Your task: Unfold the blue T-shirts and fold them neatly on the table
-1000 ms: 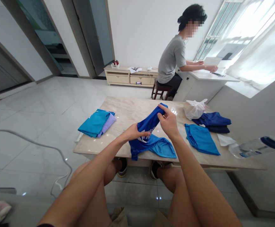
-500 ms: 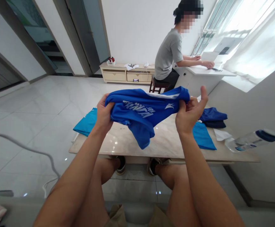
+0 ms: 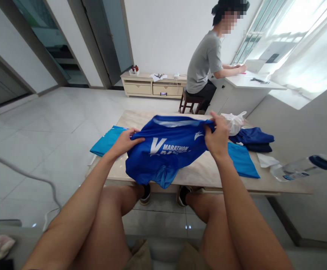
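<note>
Blue printed shirt [image 3: 169, 153] stretched above the table [image 3: 205, 170]; whether its hanging lower cloth touches the tabletop cannot be told. That slack cloth may bunch or twist if the grips pull unevenly, and a corner may drop if one loosens. The left hand [image 3: 126, 142] pinches one upper corner, thumb against fingers; the right hand [image 3: 217, 137] clasps the opposite corner.

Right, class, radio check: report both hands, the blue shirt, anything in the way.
Left hand, right hand: both gripping blue shirt. Shirt spread between them, lettering facing camera. No obstruction seen; teal cloth beyond left hand, white bag beyond right.
</note>
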